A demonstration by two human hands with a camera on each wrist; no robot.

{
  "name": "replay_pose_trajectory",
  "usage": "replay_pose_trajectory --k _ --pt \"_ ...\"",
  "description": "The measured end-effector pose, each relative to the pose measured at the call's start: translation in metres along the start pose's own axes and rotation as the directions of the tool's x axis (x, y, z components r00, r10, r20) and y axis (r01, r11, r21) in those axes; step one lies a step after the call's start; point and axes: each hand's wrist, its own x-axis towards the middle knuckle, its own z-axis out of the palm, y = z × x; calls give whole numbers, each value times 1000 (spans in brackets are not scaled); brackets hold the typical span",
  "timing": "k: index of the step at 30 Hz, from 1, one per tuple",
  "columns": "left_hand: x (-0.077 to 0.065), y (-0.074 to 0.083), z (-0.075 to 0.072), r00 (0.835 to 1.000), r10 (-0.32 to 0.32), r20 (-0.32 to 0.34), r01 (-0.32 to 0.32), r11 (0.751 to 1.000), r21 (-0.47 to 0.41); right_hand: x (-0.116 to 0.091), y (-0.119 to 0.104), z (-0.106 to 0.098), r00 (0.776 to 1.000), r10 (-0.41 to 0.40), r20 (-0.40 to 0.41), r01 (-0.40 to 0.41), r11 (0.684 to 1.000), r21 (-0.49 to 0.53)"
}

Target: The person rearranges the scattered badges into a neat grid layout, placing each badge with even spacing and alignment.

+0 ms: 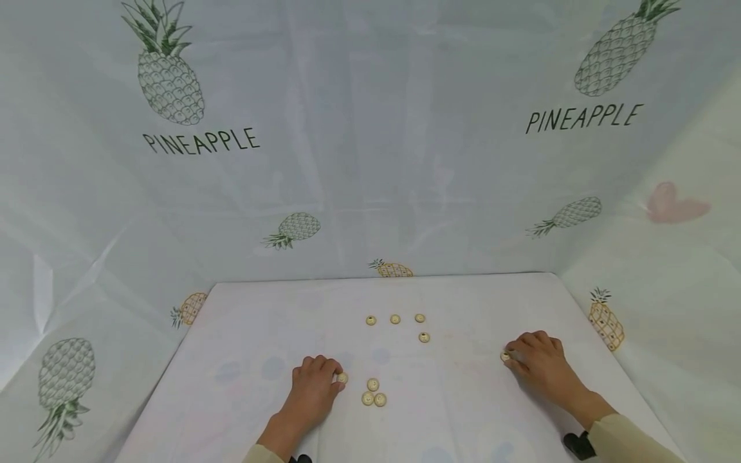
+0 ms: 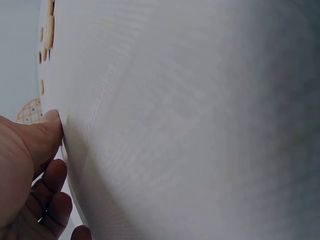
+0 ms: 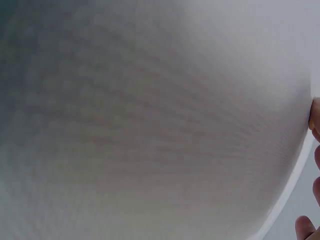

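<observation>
My left hand (image 1: pixel 314 389) is low over the white-covered table, thumb and forefinger pinching a small round pale-yellow disc (image 1: pixel 342 378) at its edge. Just right of it, three similar discs (image 1: pixel 368 399) lie in a tight cluster. Further right, my right hand (image 1: pixel 541 363) pinches another small round disc (image 1: pixel 505 356) between thumb and fingertips, close to the tabletop. In the right wrist view only the edge of that disc (image 3: pixel 311 122) shows beside the fingers. The left wrist view has the left thumb (image 2: pixel 47 132) against the cloth, its disc hidden.
Toward the back, three discs (image 1: pixel 395 319) form a row, with one more disc (image 1: pixel 424 337) in front of the row's right end. A white cloth (image 1: pixel 475 411) covers the table. Behind and at both sides hangs a sheet (image 1: pixel 370 161) printed with pineapples.
</observation>
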Motion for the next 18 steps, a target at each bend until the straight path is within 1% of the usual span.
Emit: replay_pose_trajectory --k 4,7,10,16,18 --pt "-1 0 0 1000 6 -10 -6 1000 2 0 0 2 1000 -19 -25 19 1000 -7" --pt "-1 0 0 1000 9 -11 -9 1000 -6 -2 0 2 1000 -4 -23 4 1000 -10" --pt "-1 0 0 1000 7 -7 -7 1000 -6 -3 0 1 1000 24 -1 -24 1000 -2" --pt "-1 0 -1 1000 0 -3 0 1000 1 1 -3 -1 992 96 81 -101 993 56" --pt "-1 0 -2 1000 2 -5 -2 1000 3 3 -4 0 991 104 90 -110 992 63"
